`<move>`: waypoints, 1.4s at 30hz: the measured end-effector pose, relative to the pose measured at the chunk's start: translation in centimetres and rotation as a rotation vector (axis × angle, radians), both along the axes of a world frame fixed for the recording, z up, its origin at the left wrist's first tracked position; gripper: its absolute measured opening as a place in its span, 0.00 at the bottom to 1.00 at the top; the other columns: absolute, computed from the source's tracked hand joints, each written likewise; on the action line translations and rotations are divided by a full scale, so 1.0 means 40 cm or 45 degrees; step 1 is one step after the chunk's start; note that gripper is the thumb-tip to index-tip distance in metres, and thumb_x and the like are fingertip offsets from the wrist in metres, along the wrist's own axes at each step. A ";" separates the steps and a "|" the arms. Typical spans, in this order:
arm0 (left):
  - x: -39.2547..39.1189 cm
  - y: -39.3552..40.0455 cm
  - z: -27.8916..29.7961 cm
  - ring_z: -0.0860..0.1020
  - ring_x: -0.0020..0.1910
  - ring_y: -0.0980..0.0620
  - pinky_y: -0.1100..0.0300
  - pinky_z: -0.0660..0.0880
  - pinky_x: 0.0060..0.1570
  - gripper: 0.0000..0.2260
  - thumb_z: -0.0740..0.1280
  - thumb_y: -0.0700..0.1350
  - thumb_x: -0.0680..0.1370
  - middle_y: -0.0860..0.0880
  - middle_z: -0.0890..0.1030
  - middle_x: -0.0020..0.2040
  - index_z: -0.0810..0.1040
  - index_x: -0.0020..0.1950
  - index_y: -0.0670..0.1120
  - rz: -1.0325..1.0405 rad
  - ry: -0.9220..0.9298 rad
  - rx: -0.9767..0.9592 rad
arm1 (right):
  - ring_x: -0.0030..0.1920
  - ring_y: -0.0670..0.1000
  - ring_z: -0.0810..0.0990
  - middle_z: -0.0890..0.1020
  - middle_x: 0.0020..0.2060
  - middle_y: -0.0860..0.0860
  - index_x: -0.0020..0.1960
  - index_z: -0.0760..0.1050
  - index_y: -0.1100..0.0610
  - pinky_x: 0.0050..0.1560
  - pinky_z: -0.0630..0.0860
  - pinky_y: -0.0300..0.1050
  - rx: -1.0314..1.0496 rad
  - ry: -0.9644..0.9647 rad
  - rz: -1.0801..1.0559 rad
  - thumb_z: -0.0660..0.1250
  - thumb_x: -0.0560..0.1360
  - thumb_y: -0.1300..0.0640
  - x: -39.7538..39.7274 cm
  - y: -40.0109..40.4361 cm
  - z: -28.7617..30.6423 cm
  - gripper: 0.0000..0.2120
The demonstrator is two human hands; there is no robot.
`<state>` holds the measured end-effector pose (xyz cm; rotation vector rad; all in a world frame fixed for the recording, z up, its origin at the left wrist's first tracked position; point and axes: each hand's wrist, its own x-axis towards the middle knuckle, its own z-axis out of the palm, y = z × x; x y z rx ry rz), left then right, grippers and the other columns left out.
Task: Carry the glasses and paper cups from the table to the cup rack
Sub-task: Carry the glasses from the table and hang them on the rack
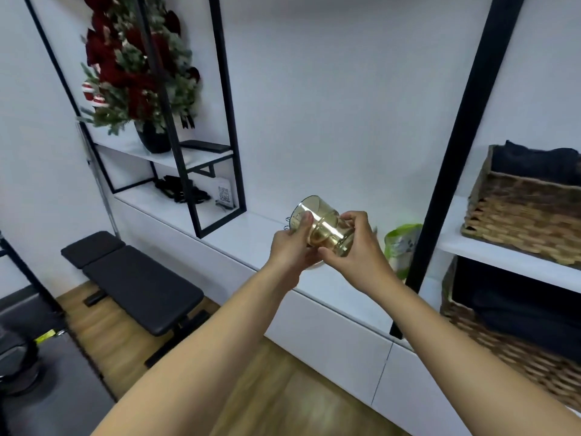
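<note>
An amber glass [320, 225] lies tilted on its side in mid-air, held between both hands above the white counter [245, 237]. My left hand [290, 248] grips it from the left, thumb across its open rim. My right hand [352, 247] holds its base end from the right with fingers curled over it. Just behind the glass a bit of thin wire [286, 223] shows on the counter; what it belongs to is hidden by the hands. No paper cups are in view.
A green pouch [401, 247] stands on the counter right of my hands, beside a black upright post [465, 146]. Wicker baskets [522, 215] fill the shelves at right. A black frame shelf with a flower arrangement [138, 64] stands at left, and a black bench [132, 281] sits on the wooden floor.
</note>
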<state>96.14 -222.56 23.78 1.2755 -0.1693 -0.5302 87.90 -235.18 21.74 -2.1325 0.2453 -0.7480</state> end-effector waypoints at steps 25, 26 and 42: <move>0.796 -0.307 -0.163 0.64 0.78 0.52 0.55 0.64 0.74 0.30 0.73 0.46 0.79 0.51 0.66 0.79 0.66 0.79 0.51 -0.149 -1.429 0.873 | 0.57 0.44 0.74 0.72 0.58 0.43 0.67 0.64 0.47 0.51 0.71 0.37 -0.124 0.297 0.115 0.73 0.64 0.46 0.819 -0.423 -0.070 0.35; 0.827 -0.318 -0.179 0.64 0.77 0.52 0.55 0.65 0.74 0.30 0.72 0.47 0.79 0.51 0.67 0.79 0.66 0.79 0.51 -0.179 -1.393 0.860 | 0.57 0.46 0.74 0.72 0.58 0.44 0.67 0.64 0.48 0.52 0.73 0.40 -0.146 0.328 0.111 0.74 0.64 0.46 0.848 -0.432 -0.085 0.35; 1.181 -0.455 -0.557 0.73 0.62 0.58 0.63 0.71 0.56 0.27 0.71 0.50 0.77 0.61 0.73 0.64 0.68 0.74 0.56 -0.632 -0.964 0.913 | 0.61 0.57 0.71 0.74 0.61 0.53 0.69 0.66 0.52 0.57 0.74 0.53 -0.181 0.929 0.029 0.74 0.67 0.50 1.167 -0.522 -0.416 0.34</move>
